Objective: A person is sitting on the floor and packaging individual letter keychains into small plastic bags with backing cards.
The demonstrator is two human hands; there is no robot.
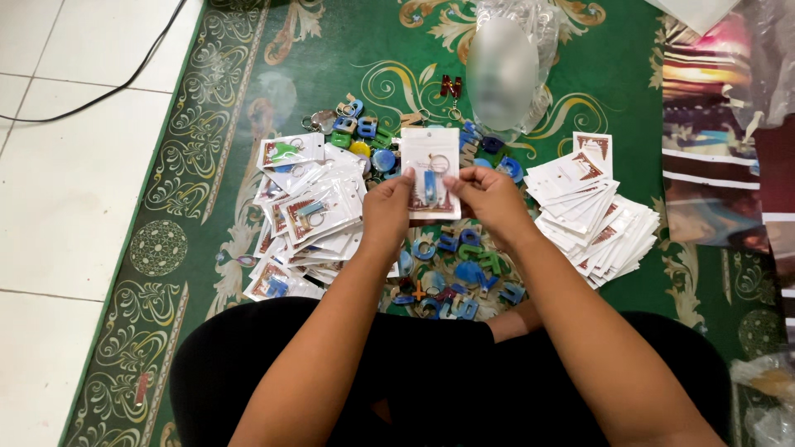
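My left hand (387, 207) and my right hand (489, 197) both grip one small clear plastic packet (430, 157) with a white card and a blue letter keychain on a metal ring inside. The packet is upright above the green carpet (248, 99), held by its lower half. Loose coloured letter keychains (451, 269) lie under my hands, and more loose letter keychains (360, 128) lie just beyond the packet.
A heap of filled packets (306, 211) lies left of my hands. A stack of empty white cards (592, 211) lies to the right. A crumpled clear plastic bag (509, 58) sits at the top. White floor tiles (66, 182) and a black cable (124, 79) are at far left.
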